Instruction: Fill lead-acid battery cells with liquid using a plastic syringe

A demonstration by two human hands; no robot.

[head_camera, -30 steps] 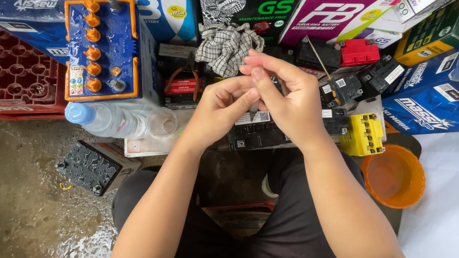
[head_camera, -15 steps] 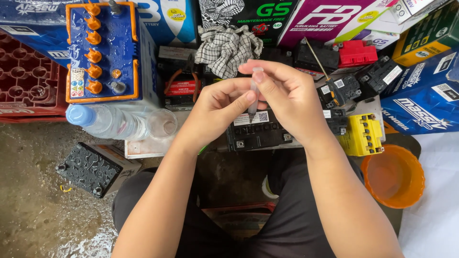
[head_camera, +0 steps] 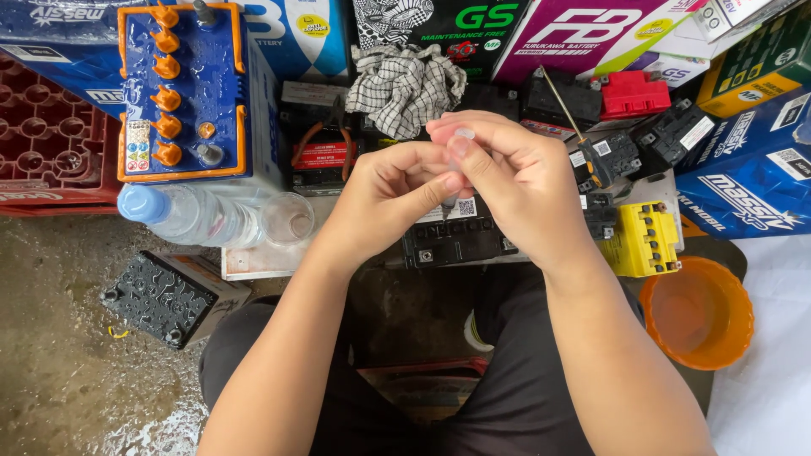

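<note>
Above black battery (head_camera: 456, 241), syringe (head_camera: 454, 173) now lower.

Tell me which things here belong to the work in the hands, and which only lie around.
In use:
left hand
right hand
small clear plastic syringe
small black battery

Lying about:
checked cloth
clear water bottle
orange plastic bowl
yellow battery

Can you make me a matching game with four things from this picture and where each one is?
Things:
1. orange bucket
2. checked cloth
3. water bottle
4. small syringe

Places:
A. lying on its side left of the clear cup
B. pinched between left hand and right hand
C. on the floor at the right, beside the yellow battery
D. heaped at the top, beyond the hands

Pairs: 1-C, 2-D, 3-A, 4-B
</note>
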